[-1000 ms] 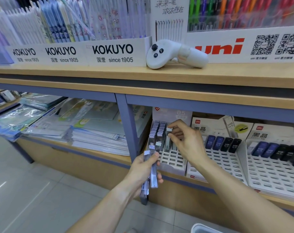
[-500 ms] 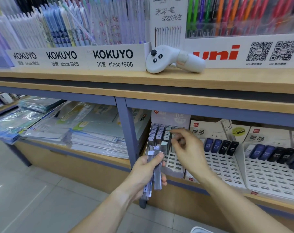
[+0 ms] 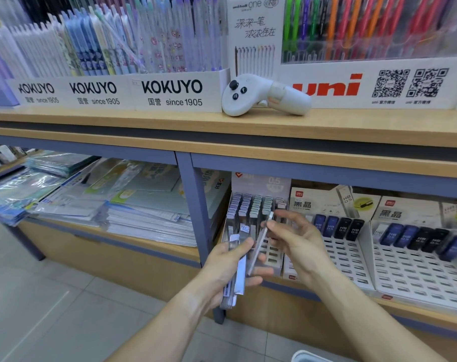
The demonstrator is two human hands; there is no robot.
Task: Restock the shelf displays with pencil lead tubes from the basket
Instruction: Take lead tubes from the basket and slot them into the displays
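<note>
My left hand [image 3: 228, 267] grips a bundle of grey pencil lead tubes [image 3: 237, 273] in front of the lower shelf. My right hand [image 3: 298, 241] pinches one slim grey tube [image 3: 258, 246] that slants up out of the bundle. Behind both hands stands the white slotted display [image 3: 270, 257] with several rows of grey tubes [image 3: 250, 207] in its back slots. Only the basket's white rim [image 3: 313, 356] shows at the bottom edge.
To the right stand two more white slotted displays [image 3: 415, 273] with dark blue and black HB 0.5 tubes [image 3: 337, 227]. A white controller [image 3: 264, 95] lies on the upper shelf. Stacked plastic folders [image 3: 112, 199] fill the left bay, past a blue upright post [image 3: 196, 210].
My right hand came back from the display's back rows to the bundle and took hold of one tube. My left hand kept the bundle in about the same place.
</note>
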